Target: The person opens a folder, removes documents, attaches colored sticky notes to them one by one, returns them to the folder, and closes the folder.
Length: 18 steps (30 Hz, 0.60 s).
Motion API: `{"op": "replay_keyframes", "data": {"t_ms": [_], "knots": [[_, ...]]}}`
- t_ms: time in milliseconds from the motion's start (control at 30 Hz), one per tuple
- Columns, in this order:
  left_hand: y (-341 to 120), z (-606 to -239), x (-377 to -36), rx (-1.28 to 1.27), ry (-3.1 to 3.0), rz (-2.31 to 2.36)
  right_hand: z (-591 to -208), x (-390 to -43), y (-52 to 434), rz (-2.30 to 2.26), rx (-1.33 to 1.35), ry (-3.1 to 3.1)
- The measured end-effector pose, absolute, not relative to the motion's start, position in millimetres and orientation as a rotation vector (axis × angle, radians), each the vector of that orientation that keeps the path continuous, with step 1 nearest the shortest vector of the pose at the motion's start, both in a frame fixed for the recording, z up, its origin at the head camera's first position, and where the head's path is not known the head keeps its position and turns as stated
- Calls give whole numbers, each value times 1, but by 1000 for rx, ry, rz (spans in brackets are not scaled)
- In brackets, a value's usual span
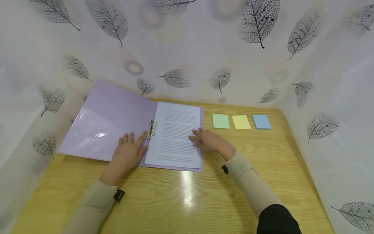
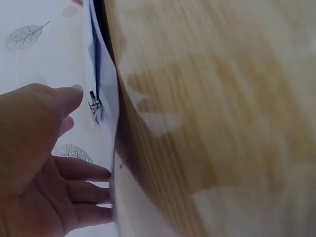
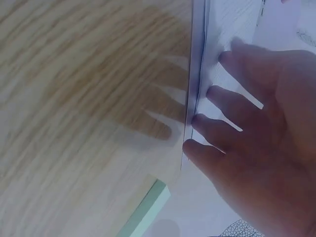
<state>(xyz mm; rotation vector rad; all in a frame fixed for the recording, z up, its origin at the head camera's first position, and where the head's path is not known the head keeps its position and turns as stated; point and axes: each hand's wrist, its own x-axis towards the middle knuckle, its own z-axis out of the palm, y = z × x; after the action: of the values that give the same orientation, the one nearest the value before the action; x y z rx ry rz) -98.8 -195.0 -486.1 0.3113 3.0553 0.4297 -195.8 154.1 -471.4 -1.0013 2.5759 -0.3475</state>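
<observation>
Folder (image 1: 111, 120) lies open near the counter's (image 1: 175, 201) left edge; left hand (image 1: 127, 154) flattens its cover by the clip (image 1: 152, 128), right hand (image 1: 208, 141) steadies the page (image 1: 178, 130), fingers released.

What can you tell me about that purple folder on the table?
The purple folder lies open and flat on the wooden table, its glossy plastic-looking cover spread to the left and catching light. A small metal clip sits at its spine. On its right half lies a printed sheet of white paper with lines of text. The left hand rests flat on the folder near the clip, and the right hand rests on the sheet's right edge.
</observation>
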Motion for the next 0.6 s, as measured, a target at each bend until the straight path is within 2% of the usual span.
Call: {"op": "replay_keyframes", "data": {"t_ms": [367, 600], "knots": [[-181, -492, -109, 440, 3113, 102, -475, -193, 144, -260, -1114, 2683], [-188, -493, -110, 404, 2961, 403, -476, -196, 148, -410, -1036, 2625]]}}
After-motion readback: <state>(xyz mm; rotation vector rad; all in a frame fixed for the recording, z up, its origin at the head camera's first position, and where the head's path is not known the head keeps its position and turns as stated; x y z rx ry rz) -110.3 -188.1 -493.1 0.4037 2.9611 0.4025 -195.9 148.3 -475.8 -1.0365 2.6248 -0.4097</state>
